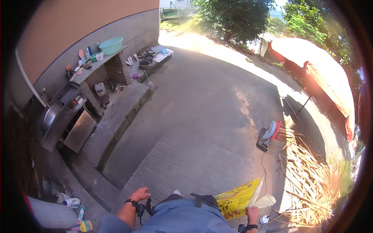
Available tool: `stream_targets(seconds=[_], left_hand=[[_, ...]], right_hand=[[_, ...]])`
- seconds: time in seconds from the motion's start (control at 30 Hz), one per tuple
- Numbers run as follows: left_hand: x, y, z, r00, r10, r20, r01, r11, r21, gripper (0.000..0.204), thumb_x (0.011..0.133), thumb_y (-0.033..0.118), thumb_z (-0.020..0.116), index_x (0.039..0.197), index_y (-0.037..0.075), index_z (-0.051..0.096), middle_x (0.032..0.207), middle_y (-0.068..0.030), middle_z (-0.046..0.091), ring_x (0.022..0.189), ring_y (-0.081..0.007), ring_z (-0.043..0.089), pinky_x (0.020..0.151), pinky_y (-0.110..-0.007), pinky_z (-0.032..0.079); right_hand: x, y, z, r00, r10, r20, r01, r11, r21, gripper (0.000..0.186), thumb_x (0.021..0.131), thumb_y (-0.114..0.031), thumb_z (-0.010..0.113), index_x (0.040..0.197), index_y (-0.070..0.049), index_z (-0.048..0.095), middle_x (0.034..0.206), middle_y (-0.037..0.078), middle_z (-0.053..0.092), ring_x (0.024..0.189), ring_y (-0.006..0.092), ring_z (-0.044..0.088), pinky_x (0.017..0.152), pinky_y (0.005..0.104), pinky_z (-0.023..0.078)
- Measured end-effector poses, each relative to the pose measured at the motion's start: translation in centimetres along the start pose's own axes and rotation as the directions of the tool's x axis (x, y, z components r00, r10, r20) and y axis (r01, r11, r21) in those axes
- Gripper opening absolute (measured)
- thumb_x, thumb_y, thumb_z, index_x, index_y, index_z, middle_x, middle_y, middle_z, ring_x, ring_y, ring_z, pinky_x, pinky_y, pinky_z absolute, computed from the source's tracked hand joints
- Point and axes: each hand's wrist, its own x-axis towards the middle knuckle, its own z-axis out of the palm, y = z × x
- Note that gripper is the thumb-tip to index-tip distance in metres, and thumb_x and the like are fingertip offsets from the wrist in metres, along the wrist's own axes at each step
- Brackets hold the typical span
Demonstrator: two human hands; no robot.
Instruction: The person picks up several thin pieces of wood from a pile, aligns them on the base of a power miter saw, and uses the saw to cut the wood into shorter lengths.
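My left hand (139, 194) hangs beside my body at the lower middle, its fingers loosely bent and apart with nothing in them, a dark strap at the wrist. My right hand (251, 213) is closed on a large yellow bag (237, 194) with a white inner side, which hangs at my right leg with a pale bunched piece at its edge. Just beyond that hand, a small white container (264, 219) stands on the ground. Part of my shoe shows beyond my waist.
A red cut-off saw (268, 136) with a cord sits beside a pile of wood strips (305, 174). Left is a raised concrete ledge (124, 108) below a counter with a basin (110, 46). Bottles (72, 202) lie lower left. An orange tarp (322, 85) stands beyond the yard.
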Motion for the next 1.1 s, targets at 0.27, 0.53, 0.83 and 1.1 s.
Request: stream_targets(seconds=[0.27,0.53,0.83,1.1], left_hand=[[8.0,7.9,-6.3,0.979,0.019,-0.203,-0.033,0.997,-0.066,0.049,0.08,0.032,0.068,0.12,0.007,0.057,0.113,-0.0162,0.063,0.108,-0.0299,0.059,0.092,-0.039,0.046],[14.7,9.5,-4.1,0.979,-0.196,-0.05,0.194,0.98,-0.045,0.05,0.079,0.03,0.07,0.121,0.006,0.057,0.113,-0.0177,0.063,0.106,-0.029,0.06,0.091,-0.038,0.047],[28.6,18.3,-9.3,0.989,-0.09,-0.119,0.08,0.993,-0.087,0.049,0.077,0.028,0.072,0.116,0.0,0.059,0.11,-0.0192,0.064,0.104,-0.029,0.062,0.089,-0.037,0.049],[52.1,21.8,-15.4,0.993,0.015,-0.113,-0.01,0.999,0.045,0.049,0.08,0.033,0.068,0.116,0.001,0.059,0.114,-0.02,0.061,0.107,-0.0314,0.058,0.092,-0.039,0.046]], right_hand=[[14.7,1.4,6.1,0.981,0.187,0.046,-0.192,0.954,0.232,0.015,0.075,-0.003,0.063,0.066,0.006,0.056,0.056,0.01,0.055,0.044,0.0198,0.054,0.038,0.0311,0.043],[25.1,-13.0,9.5,0.998,-0.066,-0.025,0.059,0.977,-0.204,0.028,0.071,-0.019,0.064,0.067,0.008,0.063,0.058,0.021,0.061,0.05,0.0267,0.062,0.05,0.039,0.049],[38.6,-20.5,9.8,0.977,-0.09,-0.194,0.038,0.966,-0.256,0.033,0.067,-0.025,0.067,0.075,0.008,0.065,0.074,0.029,0.061,0.073,0.0415,0.063,0.07,0.0448,0.05],[49.2,-26.3,17.4,0.911,-0.304,-0.279,0.176,0.898,-0.404,0.028,0.064,-0.021,0.064,0.066,0.006,0.063,0.065,0.027,0.059,0.066,0.0417,0.061,0.066,0.0468,0.049]])
